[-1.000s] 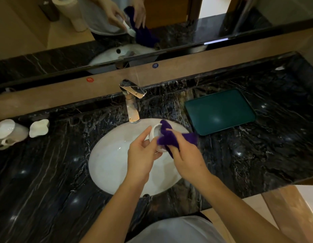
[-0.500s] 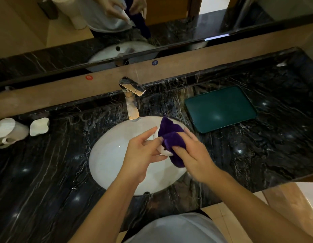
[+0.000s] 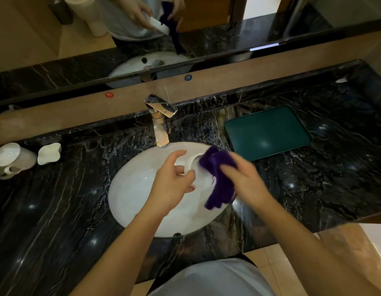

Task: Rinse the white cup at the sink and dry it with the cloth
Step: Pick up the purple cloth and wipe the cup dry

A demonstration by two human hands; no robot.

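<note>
Green tray (image 3: 267,132) right of sink (image 3: 129,189), white jug (image 3: 13,160) far left

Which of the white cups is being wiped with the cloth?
The white cup held over the sink, against the purple cloth; the other cups sit untouched far left.

No readable words or numbers anywhere. Two small round stickers sit on the tan ledge (image 3: 228,67) behind the surface: a red sticker (image 3: 109,95) left of the faucet (image 3: 160,120), a blue sticker (image 3: 188,77) to its right. Their markings look like symbols, perhaps, too blurred to make out.
</note>
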